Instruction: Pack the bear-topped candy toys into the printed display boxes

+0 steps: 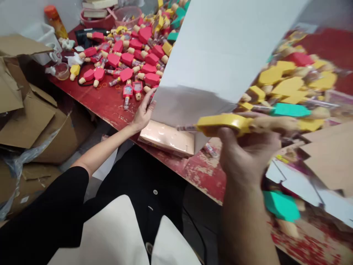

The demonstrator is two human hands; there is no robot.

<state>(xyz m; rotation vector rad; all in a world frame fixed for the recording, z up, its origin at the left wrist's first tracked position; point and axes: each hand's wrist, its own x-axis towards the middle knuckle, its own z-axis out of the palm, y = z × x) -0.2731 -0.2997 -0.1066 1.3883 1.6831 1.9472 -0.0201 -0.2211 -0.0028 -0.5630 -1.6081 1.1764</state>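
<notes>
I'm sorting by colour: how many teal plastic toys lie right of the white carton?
2 clearly: one toy on the yellow pile, a nearer toy beside the right forearm. A teal sliver by the carton's edge may be another; more may be hidden.

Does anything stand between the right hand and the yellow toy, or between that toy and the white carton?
Nothing visible does. The right hand grips the yellow toy, whose narrow end points across the lower part of the white carton. The glossy peach box appears to lie below, not between them.
</notes>
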